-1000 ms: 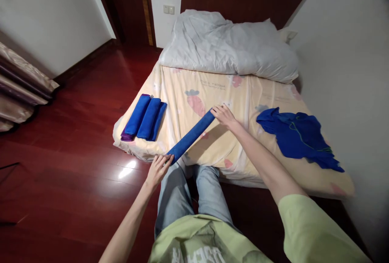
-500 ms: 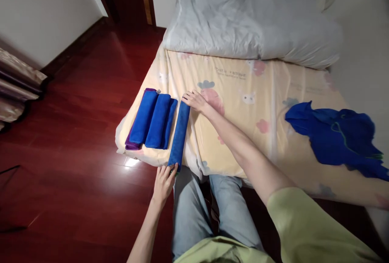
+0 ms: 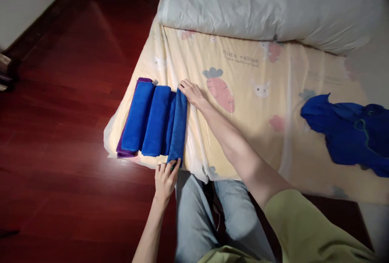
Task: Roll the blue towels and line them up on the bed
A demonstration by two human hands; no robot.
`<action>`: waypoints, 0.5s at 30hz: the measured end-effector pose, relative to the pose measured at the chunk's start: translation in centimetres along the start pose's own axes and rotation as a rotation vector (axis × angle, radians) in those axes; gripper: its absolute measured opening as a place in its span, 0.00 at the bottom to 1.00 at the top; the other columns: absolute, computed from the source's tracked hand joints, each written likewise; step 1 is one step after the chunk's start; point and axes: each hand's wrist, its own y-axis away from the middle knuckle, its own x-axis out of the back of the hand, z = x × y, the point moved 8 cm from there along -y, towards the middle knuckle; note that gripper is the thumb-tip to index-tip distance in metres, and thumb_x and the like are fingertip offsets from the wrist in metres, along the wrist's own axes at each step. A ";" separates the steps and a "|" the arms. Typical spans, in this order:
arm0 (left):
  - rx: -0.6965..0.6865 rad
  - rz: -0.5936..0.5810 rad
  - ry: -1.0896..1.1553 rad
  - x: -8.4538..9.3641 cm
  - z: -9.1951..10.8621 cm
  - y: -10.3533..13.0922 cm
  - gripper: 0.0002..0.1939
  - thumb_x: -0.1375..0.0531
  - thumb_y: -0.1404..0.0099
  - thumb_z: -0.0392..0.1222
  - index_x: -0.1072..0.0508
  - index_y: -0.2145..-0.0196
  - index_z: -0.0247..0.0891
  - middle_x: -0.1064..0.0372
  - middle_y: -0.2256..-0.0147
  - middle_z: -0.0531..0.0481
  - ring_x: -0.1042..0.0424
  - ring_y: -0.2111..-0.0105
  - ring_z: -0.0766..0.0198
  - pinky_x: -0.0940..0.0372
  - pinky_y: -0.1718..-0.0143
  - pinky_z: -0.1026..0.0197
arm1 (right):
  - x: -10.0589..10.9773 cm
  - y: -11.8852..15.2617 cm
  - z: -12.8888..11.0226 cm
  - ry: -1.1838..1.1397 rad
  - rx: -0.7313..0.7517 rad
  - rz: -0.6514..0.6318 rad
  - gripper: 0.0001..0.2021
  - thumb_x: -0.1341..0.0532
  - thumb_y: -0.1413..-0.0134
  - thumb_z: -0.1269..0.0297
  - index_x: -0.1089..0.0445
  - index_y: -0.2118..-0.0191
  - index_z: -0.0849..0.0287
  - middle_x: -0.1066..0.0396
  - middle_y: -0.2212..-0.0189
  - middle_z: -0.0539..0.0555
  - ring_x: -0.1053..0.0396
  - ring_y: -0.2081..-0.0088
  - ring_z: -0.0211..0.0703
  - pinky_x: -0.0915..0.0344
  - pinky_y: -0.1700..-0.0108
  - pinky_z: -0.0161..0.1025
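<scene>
A narrow folded blue towel [image 3: 178,127] lies between my two hands, gripped at both ends. My left hand [image 3: 166,176] pinches its near end at the bed's front edge. At the far end, the fingers of my right hand [image 3: 190,92] are closed on it. Directly to its left, a row of folded towels lies side by side: a blue one [image 3: 157,121], and farther left another blue one [image 3: 138,116] resting on a purple towel [image 3: 126,152]. The held towel touches or slightly overlaps the right edge of this row.
A crumpled heap of blue cloth [image 3: 349,133] lies on the right of the bed. The bed has a yellow patterned sheet [image 3: 243,88]. A grey-white quilt [image 3: 227,7] is bundled at the back. Dark red floor [image 3: 69,133] lies left of the bed.
Both hands have shifted the held towel left, closing the gap to the folded row. My head view has tilted down and moved closer.
</scene>
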 end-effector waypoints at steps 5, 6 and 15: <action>0.060 -0.014 -0.015 -0.6 0.0 0.7 0.21 0.41 0.31 0.29 0.23 0.43 0.40 0.22 0.55 0.43 0.31 0.64 0.58 0.40 0.61 0.53 | -0.9 1.6 0.4 -0.195 -0.050 0.012 0.19 0.53 0.30 0.75 0.32 0.42 0.60 0.31 0.42 0.63 0.39 0.37 0.53 0.36 0.38 0.52; 0.080 -0.026 -0.020 -0.6 0.1 0.8 0.21 0.41 0.31 0.29 0.24 0.42 0.40 0.22 0.54 0.42 0.31 0.64 0.58 0.40 0.61 0.53 | -0.6 2.4 0.3 -0.227 -0.051 0.022 0.20 0.52 0.32 0.76 0.32 0.41 0.61 0.32 0.40 0.64 0.41 0.34 0.53 0.40 0.34 0.55; 0.103 -0.028 0.185 1.4 5.4 5.2 0.31 0.45 0.32 0.25 0.34 0.34 0.39 0.29 0.41 0.39 0.33 0.42 0.50 0.36 0.45 0.49 | 2.6 20.4 -10.7 -0.513 -0.023 0.129 0.25 0.53 0.29 0.71 0.35 0.32 0.57 0.40 0.30 0.59 0.48 0.27 0.48 0.48 0.26 0.58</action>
